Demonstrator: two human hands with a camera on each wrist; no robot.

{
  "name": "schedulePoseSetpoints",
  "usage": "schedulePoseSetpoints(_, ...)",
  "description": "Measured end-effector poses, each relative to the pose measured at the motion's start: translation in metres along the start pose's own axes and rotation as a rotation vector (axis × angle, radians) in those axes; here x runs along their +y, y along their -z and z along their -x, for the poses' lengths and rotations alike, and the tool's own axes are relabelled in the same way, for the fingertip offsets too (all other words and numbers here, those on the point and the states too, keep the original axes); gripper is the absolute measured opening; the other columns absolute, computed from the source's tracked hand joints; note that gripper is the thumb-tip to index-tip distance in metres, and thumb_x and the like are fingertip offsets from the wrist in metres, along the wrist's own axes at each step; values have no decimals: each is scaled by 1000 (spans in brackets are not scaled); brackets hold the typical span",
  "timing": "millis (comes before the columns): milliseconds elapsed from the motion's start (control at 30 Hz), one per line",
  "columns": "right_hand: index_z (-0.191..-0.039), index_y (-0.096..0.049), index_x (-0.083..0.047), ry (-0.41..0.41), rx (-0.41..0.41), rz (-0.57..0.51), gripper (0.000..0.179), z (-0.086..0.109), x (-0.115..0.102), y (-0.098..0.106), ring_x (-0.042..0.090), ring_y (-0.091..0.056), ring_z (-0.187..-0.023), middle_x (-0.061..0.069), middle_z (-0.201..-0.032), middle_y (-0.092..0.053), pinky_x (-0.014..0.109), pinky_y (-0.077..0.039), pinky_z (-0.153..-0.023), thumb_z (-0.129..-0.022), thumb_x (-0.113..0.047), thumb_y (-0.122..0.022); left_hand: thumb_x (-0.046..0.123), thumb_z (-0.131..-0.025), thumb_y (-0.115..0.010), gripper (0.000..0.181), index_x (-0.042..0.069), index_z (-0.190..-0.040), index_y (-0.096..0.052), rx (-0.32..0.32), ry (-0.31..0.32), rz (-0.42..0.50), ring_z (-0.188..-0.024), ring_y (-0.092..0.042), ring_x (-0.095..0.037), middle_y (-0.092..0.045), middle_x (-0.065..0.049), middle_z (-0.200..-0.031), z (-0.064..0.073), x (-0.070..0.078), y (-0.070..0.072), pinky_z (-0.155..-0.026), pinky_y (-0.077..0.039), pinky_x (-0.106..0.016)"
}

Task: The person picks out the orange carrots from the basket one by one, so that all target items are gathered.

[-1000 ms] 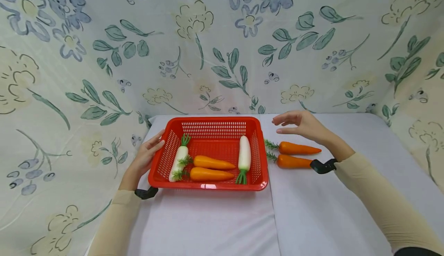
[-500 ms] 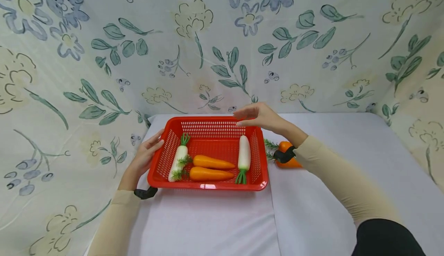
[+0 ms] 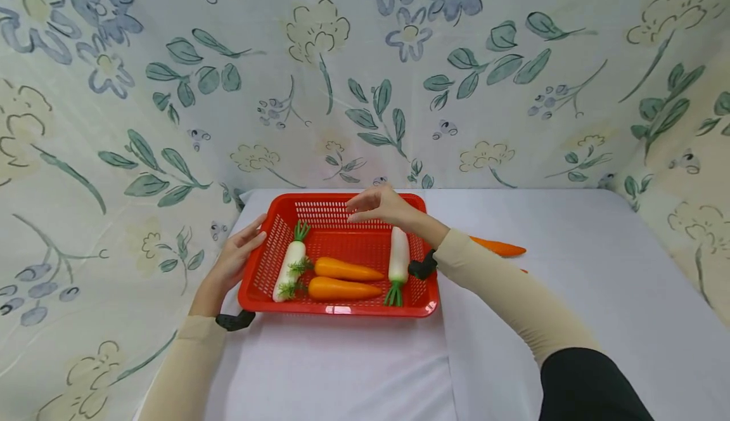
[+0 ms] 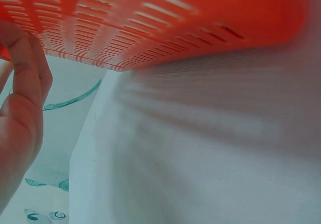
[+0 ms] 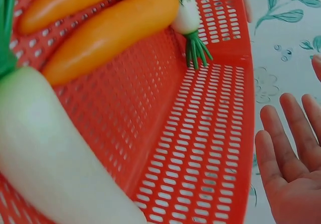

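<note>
A red plastic basket [image 3: 336, 309] stands on the white cloth. My left hand [image 3: 235, 257] holds its left rim; in the left wrist view the fingers [image 4: 30, 63] bend against the slotted wall. Over the back right part of the basket hovers my right hand [image 3: 388, 208], holding nothing, its fingers spread in the right wrist view. Inside lie a white radish [image 3: 291, 270] on the left, two carrots [image 3: 349, 269] in the middle and another white radish [image 3: 398, 253] on the right, its upper end partly behind the right hand.
To the right of the basket, carrots lie on the cloth; one carrot [image 3: 502, 247] shows beyond the right sleeve, which hides most of the other. A flowered curtain [image 3: 365, 78] hangs behind and at the sides of the white table [image 3: 513, 376].
My right hand has moved left from above the carrots on the cloth to over the basket. The left hand has kept its place at the rim.
</note>
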State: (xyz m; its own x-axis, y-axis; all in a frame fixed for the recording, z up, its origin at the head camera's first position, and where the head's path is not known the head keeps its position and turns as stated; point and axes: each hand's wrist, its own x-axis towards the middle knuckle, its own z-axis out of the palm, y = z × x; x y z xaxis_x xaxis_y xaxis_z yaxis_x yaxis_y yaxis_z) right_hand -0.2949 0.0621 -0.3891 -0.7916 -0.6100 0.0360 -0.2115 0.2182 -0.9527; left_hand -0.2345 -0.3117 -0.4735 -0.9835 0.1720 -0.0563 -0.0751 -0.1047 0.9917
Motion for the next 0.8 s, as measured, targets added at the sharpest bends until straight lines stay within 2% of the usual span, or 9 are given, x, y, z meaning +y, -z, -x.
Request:
schedulePoseSetpoints(67, -122, -68, 2, -36, -9, -1, 36, -3, 1, -7, 24, -65, -109, 15, -120, -68, 36, -53, -96, -89, -9, -76, 23, -103, -56, 60, 19, -158, -31, 5, 3, -1, -107, -63, -16, -45, -12, -141, 0, 1, 0, -86, -57, -37)
schedulePoseSetpoints(300, -119, -71, -1, -120, -58, -54, 32, -7, 16, -29, 22, -67, -103, 20, -121, -67, 47, -50, -100, -88, -10, -77, 22, -104, -56, 59, 18, -158, -32, 14, 0, -10, -106, -64, -15, -50, -8, -134, 3, 0, -1, -85, -57, -35)
schedulePoseSetpoints(500, -118, -71, -1, -145, -104, -25, 32, -9, 29, -40, 24, -65, -108, 22, -122, -66, 34, -53, -95, -88, -10, -77, 23, -103, -56, 58, 20, -157, -34, 24, 0, -15, -106, -64, -15, -49, -8, -136, 2, 1, -4, -85, -57, -36)
schedulePoseSetpoints(800, -126, -63, 9, -189, -114, -46, 43, -11, 33, -55, 23, -66, -108, 24, -124, -64, 33, -55, -91, -87, -3, -77, 25, -103, -57, 60, 21, -157, -34, 29, 6, -21, -106, -64, -16, -47, -10, -138, 1, 0, -3, -85, -57, -36)
